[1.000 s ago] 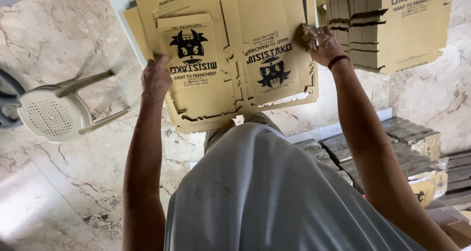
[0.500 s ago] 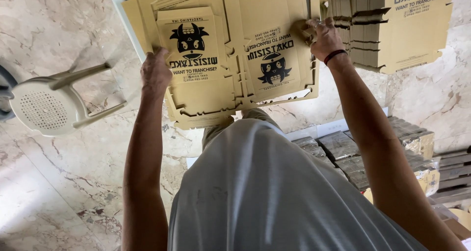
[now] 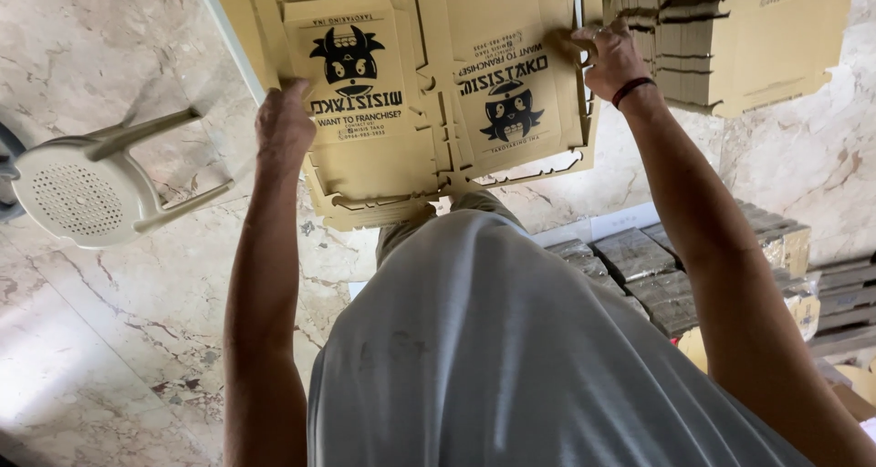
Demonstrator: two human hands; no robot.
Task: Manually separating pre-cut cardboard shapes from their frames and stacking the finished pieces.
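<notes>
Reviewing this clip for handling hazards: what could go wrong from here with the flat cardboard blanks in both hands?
1. The blanks are several loose sheets held only at the edges by the left hand and right hand; inner sheets could slide out.
2. The stack of flat boxes sits close to the right hand; a bump might shift it.
3. The chair stands near the left arm and could be in the way of a step.

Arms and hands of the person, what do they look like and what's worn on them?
Both arms are bare to above the elbow, with no gloves and no sleeves in view. The right hand has a thin dark red band around its wrist. The left hand wears nothing. A grey shirt covers the torso.
</notes>
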